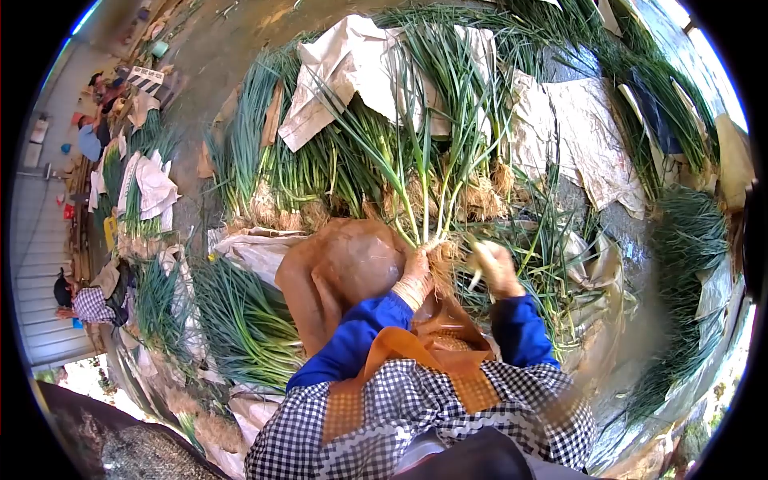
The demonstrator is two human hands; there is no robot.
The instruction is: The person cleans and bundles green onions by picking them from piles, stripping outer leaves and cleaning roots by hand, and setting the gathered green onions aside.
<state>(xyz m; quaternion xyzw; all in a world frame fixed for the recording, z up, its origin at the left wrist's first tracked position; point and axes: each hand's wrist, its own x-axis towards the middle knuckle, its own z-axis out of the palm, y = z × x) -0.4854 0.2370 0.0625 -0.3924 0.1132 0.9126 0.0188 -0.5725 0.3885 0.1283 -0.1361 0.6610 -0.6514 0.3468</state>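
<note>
The bunch of green onions (426,204) is long-stalked, white to pale green at the base and dark green toward the leaf tips, with a tangle of tan roots (445,268) at its lower end. It is held in front of the wearer, roots nearest the body, beside a wet-looking brown apron (356,250). The left hand (414,276) grasps the stems just above the roots. The right hand (498,268), near the roots, is curled and blurred; a pale strip (476,278) shows at its fingers, and whether that grip is clenched on it cannot be told.

Beyond lies a heap of green onions (340,164), partly hidden by a pale cloth (336,76); the bunch's leaves overlap both. Writing: a striped board (146,78) at upper left bears dark marks, too small to read. The checked garment (360,424) is cut off at the bottom; black lens borders crop the outer piles.
</note>
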